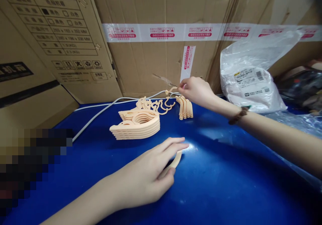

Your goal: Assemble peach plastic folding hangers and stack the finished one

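Note:
My left hand [153, 174] rests low over the blue table, fingers fairly straight, with a curved cream plastic piece [178, 159] between them and the thumb; the hand covers most of that piece. Farther back, my right hand [196, 89] pinches a small cream plastic hook [172, 90] at one end and holds it above the table. Just below that hand stands a row of cream curved pieces [185, 108]. Left of it lies a loose pile of cream hooks [163, 107]. In front of the pile is a neat stack of cream hanger-like frames [137, 126].
Large cardboard boxes [161, 7] [57, 40] wall off the back and left of the blue table [213, 188]. White cables [98, 112] run along the back edge. A white plastic parcel bag [251, 80] and clear film [297, 127] lie at the right.

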`<control>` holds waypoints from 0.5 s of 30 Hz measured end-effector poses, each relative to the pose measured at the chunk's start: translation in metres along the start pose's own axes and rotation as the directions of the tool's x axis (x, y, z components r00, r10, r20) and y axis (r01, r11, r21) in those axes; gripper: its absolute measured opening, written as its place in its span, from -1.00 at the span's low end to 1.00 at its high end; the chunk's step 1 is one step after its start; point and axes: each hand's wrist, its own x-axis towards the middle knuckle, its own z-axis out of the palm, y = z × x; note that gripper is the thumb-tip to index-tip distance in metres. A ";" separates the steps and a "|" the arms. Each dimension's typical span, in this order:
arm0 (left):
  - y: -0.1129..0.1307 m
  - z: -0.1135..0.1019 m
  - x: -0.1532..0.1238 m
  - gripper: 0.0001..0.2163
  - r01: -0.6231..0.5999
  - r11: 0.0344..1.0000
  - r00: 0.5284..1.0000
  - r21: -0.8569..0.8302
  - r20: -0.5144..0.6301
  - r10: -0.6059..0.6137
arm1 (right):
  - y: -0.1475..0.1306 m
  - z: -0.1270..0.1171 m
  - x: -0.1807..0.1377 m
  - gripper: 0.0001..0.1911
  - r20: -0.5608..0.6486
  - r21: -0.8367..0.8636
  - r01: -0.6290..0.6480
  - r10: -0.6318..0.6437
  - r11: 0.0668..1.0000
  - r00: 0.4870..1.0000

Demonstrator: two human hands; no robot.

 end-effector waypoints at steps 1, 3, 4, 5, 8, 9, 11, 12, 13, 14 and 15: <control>-0.001 0.000 0.000 -0.47 0.014 1.000 1.000 -0.016 -0.006 -0.014 | 0.001 -0.007 -0.006 -0.76 0.036 0.063 0.009 -0.011 0.998 0.999; -0.001 0.002 0.000 -0.48 0.058 0.997 0.997 -0.054 -0.044 -0.061 | 0.004 -0.022 -0.021 -0.76 0.130 0.213 0.010 -0.038 0.977 0.991; -0.002 0.003 0.000 -0.48 0.080 0.993 0.993 -0.084 -0.082 -0.087 | 0.006 -0.028 -0.030 -0.76 0.185 0.309 -0.004 -0.056 0.951 0.981; -0.002 0.004 0.000 -0.49 0.095 0.988 0.985 -0.122 -0.130 -0.111 | 0.007 -0.034 -0.041 -0.78 0.271 0.513 -0.081 -0.072 0.854 0.960; -0.001 0.007 0.000 -0.52 0.069 0.966 0.949 -0.249 -0.281 -0.141 | 0.011 -0.041 -0.074 -0.79 0.347 0.815 -0.225 -0.140 0.534 0.927; -0.001 0.007 0.001 -0.53 0.047 0.958 0.940 -0.284 -0.310 -0.138 | 0.012 -0.041 -0.084 -0.80 0.355 0.850 -0.259 -0.135 0.458 0.925; 0.001 0.007 0.001 -0.54 0.001 0.940 0.935 -0.341 -0.332 -0.121 | 0.012 -0.035 -0.102 -0.82 0.375 0.886 -0.318 -0.119 0.337 0.919; 0.002 0.007 0.002 -0.55 -0.022 0.933 0.937 -0.360 -0.332 -0.107 | 0.011 -0.031 -0.109 -0.81 0.384 0.891 -0.336 -0.113 0.305 0.916; 0.003 0.007 0.003 -0.57 -0.044 0.927 0.940 -0.373 -0.330 -0.088 | 0.010 -0.027 -0.114 -0.80 0.385 0.894 -0.338 -0.118 0.293 0.915; 0.004 0.006 0.003 -0.59 -0.063 0.924 0.943 -0.377 -0.326 -0.069 | 0.008 -0.023 -0.118 -0.79 0.383 0.896 -0.337 -0.118 0.290 0.916; 0.005 0.006 0.004 -0.62 -0.074 0.925 0.945 -0.372 -0.322 -0.054 | 0.007 -0.019 -0.121 -0.80 0.383 0.896 -0.337 -0.117 0.290 0.916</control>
